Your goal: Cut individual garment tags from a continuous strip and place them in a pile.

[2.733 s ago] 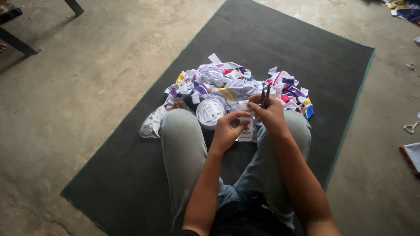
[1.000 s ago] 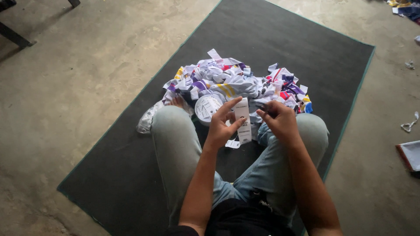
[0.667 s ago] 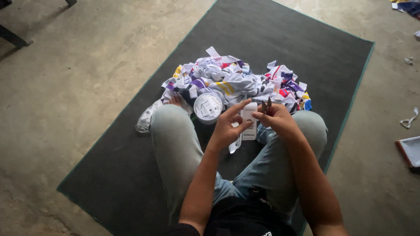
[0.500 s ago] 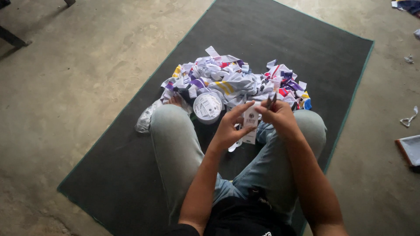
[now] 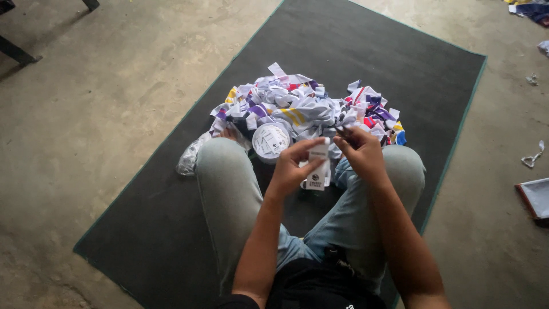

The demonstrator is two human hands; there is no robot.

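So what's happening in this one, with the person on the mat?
A person sits on a dark mat on a concrete floor, knees up. The left hand holds a narrow white paper tag upright by its edge. The right hand is closed beside the tag's top, pinching a small dark tool too small to identify. Just ahead of the knees lies a heap of white, purple and yellow fabric pieces, with a round white lidded container against it.

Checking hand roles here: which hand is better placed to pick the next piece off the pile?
Probably the right hand: it sits beside the pile of cloth pieces, while the left hand holds the white tag.
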